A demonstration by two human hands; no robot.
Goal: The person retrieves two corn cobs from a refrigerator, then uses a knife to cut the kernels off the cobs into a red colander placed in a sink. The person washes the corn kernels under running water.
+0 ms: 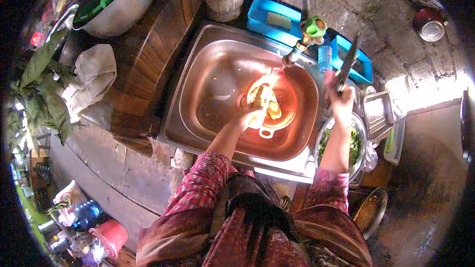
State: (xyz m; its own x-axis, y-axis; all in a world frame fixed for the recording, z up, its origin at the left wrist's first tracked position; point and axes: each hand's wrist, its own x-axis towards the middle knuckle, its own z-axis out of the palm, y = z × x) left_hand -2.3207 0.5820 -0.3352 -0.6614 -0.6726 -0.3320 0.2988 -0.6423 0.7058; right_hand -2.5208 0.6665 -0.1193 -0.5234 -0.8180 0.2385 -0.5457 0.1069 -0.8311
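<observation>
A metal sink basin [219,92] lies before me. In its right part sits a small round colander [291,109] with loop handles, holding pale yellowish food pieces [274,109]. My left hand [250,115] is at the colander, its fingers around one of these pieces; glare blurs the details. To the right of the tap [295,53], my right hand [342,98] is raised, closed on a dark, long-bladed tool [348,63] that looks like a knife. Below my right forearm stands a clear bowl of chopped green leaves [356,148], partly hidden by the arm.
Blue plastic trays [256,13] and a blue can [324,58] stand behind the sink. Metal containers [379,113] are at the right. A wooden board [148,78], a white cloth [94,76], large leaves [44,85] and a wide bowl [118,15] are at the left.
</observation>
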